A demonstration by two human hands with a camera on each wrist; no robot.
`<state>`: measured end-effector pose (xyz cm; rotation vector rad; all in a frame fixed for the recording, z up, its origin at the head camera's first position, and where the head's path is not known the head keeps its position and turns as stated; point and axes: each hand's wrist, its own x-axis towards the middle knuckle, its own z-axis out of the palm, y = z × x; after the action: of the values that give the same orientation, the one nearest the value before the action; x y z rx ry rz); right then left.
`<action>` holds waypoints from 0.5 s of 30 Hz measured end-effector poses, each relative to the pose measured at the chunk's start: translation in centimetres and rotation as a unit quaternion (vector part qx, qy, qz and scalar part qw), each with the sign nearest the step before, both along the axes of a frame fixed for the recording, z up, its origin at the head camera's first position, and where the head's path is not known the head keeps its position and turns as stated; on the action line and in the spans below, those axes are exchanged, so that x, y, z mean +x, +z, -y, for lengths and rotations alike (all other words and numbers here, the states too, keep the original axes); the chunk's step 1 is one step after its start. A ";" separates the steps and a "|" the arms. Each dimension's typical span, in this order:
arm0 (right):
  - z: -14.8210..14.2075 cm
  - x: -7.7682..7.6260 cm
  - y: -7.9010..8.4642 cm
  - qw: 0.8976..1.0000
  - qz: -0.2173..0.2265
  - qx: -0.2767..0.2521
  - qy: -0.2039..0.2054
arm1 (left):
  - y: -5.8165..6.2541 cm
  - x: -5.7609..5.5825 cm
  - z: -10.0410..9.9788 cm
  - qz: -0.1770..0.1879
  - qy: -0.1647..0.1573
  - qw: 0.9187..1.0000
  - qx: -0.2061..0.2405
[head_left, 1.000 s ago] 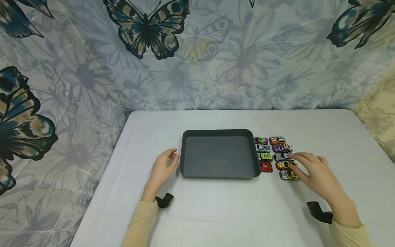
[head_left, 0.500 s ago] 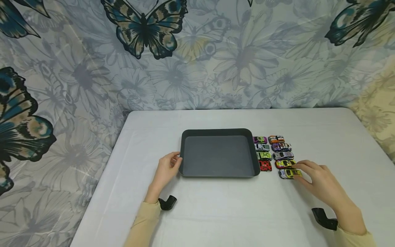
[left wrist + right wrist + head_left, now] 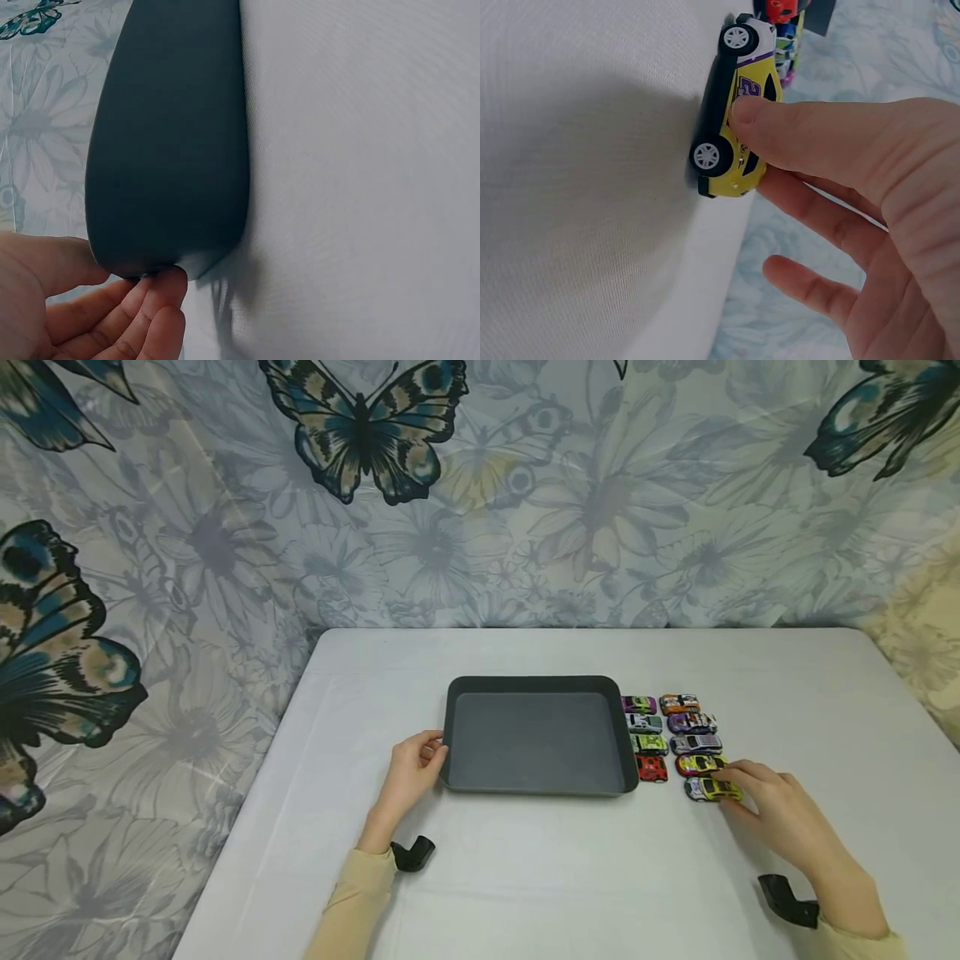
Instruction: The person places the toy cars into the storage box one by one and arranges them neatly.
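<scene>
A dark grey rectangular tray [image 3: 540, 793] lies on the white table. My left hand [image 3: 412, 772] is at its left end; in the left wrist view, thumb and curled fingers hold the tray's end wall [image 3: 169, 150], the thumb tip hidden behind it. To the right of the tray, small toy cars stand in two columns. My right hand [image 3: 783, 818] pinches the nearest one, a yellow and white toy car [image 3: 742, 127], at the front of the right column. The thumb lies on its near side; the index fingertip is hidden behind it. The car appears to stand on the table.
Beyond the held car come a yellow-red car [image 3: 697, 765], a silver car [image 3: 696, 744], a purple car [image 3: 692, 723] and an orange car [image 3: 679, 703]. A red car [image 3: 652, 768] heads the column against the tray. A patterned butterfly cloth [image 3: 600, 527] rises behind the table.
My right hand has come nearer and down, from over the middle cars to the nearest yellow car, and now pinches it. My left hand has moved right, onto the tray's edge.
</scene>
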<state>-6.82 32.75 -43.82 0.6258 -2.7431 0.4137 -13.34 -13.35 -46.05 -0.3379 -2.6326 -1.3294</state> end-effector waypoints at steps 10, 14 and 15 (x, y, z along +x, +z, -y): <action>-0.2 -0.2 -0.6 1.000 -0.018 0.004 0.009 | 0.1 0.1 -0.1 0.014 0.003 1.000 0.000; -0.3 -0.4 -0.8 1.000 -0.024 0.003 0.013 | 0.2 0.1 -0.1 0.017 0.001 1.000 0.003; -0.3 -0.4 -0.8 1.000 -0.026 0.003 0.014 | 0.2 0.1 -0.1 0.018 0.001 1.000 0.004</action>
<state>-7.24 33.01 -44.59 0.6679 -2.6911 0.3906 -13.26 -13.27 -45.87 -0.3122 -2.6559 -1.3565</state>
